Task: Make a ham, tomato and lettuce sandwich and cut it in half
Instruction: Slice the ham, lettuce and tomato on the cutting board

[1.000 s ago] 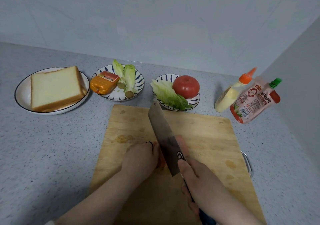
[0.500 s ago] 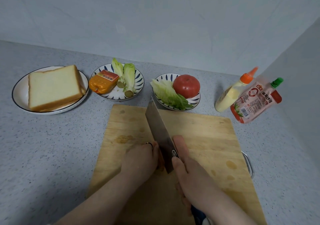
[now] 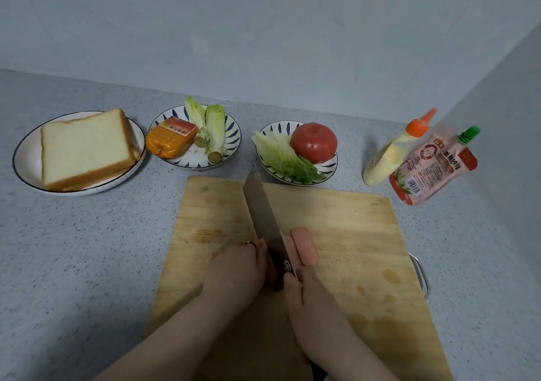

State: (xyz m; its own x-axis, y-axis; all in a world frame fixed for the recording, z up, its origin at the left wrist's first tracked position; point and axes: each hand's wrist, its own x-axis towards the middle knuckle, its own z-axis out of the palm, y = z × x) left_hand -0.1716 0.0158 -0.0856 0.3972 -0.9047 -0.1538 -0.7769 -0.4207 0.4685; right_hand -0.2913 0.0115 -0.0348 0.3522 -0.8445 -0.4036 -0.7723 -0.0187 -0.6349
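Surroundings: I see a grey counter [image 3: 87, 248] running into a corner, with a wooden cutting board [image 3: 351, 234] at its near edge.
Far left: a white plate [image 3: 26, 152] carries stacked bread [image 3: 85, 149].
Far middle: a patterned plate [image 3: 234, 134] holds a wrapped ham pack [image 3: 171, 137] beside two lettuce stalks [image 3: 215, 130].
Beyond the board's far edge: a second patterned plate [image 3: 275, 127] holds lettuce leaves [image 3: 281, 158] touching a whole tomato [image 3: 313, 142].
Far right corner: a mayonnaise bottle [image 3: 389, 158] and a ketchup pouch [image 3: 430, 166] lean side by side.
In the way: the knife [image 3: 263, 216] tip overlaps the near rim of the tomato plate from my view; both forearms cover the board's near middle.
Task thing: the ham [image 3: 270, 272] sits mid-board, mostly hidden under the hand; only a pink sliver shows against the blade. A cut ham piece [image 3: 304, 246] lies just right of the blade, touching it.
Left hand [image 3: 234, 272]: its fingers are curled down over the ham, knuckles against the blade's left face, a ring [image 3: 251, 244] on one finger.
Right hand [image 3: 310, 301]: it is wrapped round the knife's dark handle, with the forefinger stretched forward onto the blade's right face.
Blade: edge down on the board, pointing toward the far edge.
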